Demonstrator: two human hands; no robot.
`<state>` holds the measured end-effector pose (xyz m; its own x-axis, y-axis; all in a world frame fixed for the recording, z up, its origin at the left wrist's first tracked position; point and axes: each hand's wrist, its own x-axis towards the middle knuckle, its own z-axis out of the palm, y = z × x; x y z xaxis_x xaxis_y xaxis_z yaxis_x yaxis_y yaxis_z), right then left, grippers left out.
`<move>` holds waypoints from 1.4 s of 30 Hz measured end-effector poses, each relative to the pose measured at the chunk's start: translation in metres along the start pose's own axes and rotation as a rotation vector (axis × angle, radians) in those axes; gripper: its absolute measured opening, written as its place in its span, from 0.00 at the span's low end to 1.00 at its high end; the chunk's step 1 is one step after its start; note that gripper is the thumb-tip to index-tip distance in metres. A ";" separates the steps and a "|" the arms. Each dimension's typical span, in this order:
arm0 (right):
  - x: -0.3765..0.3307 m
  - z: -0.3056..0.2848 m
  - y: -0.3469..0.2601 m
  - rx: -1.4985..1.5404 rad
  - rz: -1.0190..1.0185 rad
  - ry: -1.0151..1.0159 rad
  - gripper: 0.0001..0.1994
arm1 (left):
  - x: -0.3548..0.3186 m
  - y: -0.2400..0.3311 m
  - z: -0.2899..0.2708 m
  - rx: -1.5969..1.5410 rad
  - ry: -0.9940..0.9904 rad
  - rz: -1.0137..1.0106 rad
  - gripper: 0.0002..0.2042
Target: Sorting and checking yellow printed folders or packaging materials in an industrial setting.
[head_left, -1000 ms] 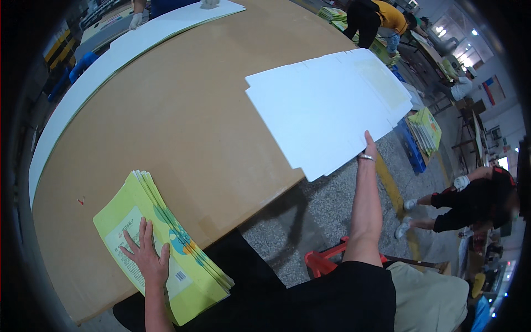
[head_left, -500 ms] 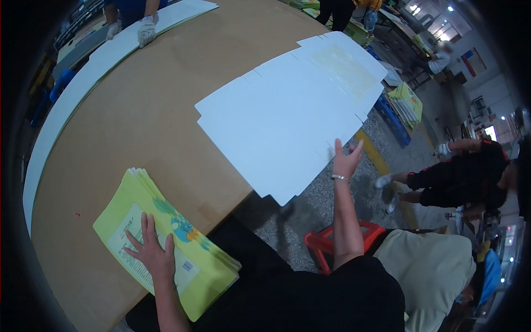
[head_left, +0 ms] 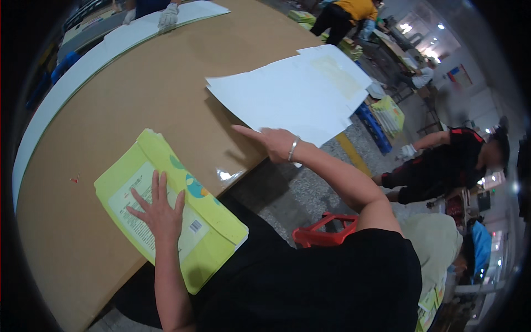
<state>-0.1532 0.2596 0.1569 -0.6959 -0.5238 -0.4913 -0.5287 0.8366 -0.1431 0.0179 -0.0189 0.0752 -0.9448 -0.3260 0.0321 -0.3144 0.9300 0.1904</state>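
Observation:
Green printed card folders (head_left: 215, 243) with a pale label panel lie stacked on the brown table's near edge. My left hand (head_left: 160, 213) is flat on the top one, fingers spread. A large white sheet of card (head_left: 282, 94), notched at its edges, lies farther right and overhangs the table edge. Its near-left part is raised, with a shadow beneath. My right hand (head_left: 274, 143), with a bracelet at the wrist, is at the sheet's near edge, fingers stretched out to the left. Whether it touches the sheet I cannot tell.
Along the far left of the brown table (head_left: 110, 127) runs a long white sheet stack (head_left: 83, 72), with another person's gloved hand (head_left: 168, 17) on it. A red stool (head_left: 323, 231) stands at right. Beyond are a blue pallet (head_left: 373, 128) and a person in black (head_left: 442, 160).
My right hand has swung left across the white sheet's near edge. The sheet's near-left part has lifted and bent. My left hand stays flat on the green folders, which now look more squarely stacked.

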 end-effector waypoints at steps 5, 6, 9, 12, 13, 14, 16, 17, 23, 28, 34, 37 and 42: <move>-0.036 -0.050 -0.032 0.933 -0.769 0.462 0.36 | -0.009 -0.007 -0.002 0.045 -0.029 -0.085 0.34; -0.045 -0.050 -0.044 1.264 -0.754 0.375 0.35 | -0.011 -0.007 -0.007 0.040 -0.037 -0.098 0.34; -0.036 -0.010 -0.059 1.681 -0.706 0.291 0.40 | -0.007 0.001 -0.010 0.147 -0.120 -0.088 0.35; -0.017 0.067 -0.085 1.408 -0.508 0.292 0.42 | -0.002 -0.016 0.010 0.067 -0.153 -0.042 0.37; -0.009 0.090 -0.096 1.247 -0.456 0.349 0.42 | 0.002 -0.036 0.041 0.062 0.016 0.046 0.39; -0.005 0.103 -0.104 1.179 -0.357 0.360 0.41 | 0.004 -0.055 0.070 0.063 0.016 0.040 0.39; -0.005 0.108 -0.105 1.263 -0.237 0.256 0.41 | 0.010 -0.060 0.083 -0.584 0.366 0.158 0.29; -0.003 0.108 -0.104 1.263 -0.237 0.258 0.41 | 0.011 -0.069 0.085 -0.584 0.367 0.160 0.29; -0.010 0.106 -0.118 0.947 -0.198 0.224 0.43 | -0.015 -0.102 0.004 -0.661 0.584 -0.239 0.24; -0.020 0.103 -0.100 0.865 -0.324 0.179 0.42 | 0.016 -0.068 0.022 -0.801 0.564 -0.179 0.32; -0.011 0.121 -0.100 0.798 -0.278 0.009 0.40 | 0.013 -0.037 0.028 -0.558 0.346 -0.090 0.28; -0.012 0.123 -0.107 0.829 -0.393 0.162 0.37 | 0.024 0.003 0.016 -0.104 0.267 -0.062 0.25; -0.001 0.069 -0.050 0.543 -0.238 0.371 0.24 | 0.023 0.012 0.051 -0.072 0.301 -0.041 0.24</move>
<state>-0.0923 0.2297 0.1049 -0.7625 -0.6418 -0.0816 -0.4369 0.6039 -0.6667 -0.0122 -0.0070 0.0281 -0.8581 -0.4090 0.3104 -0.3344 0.9039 0.2666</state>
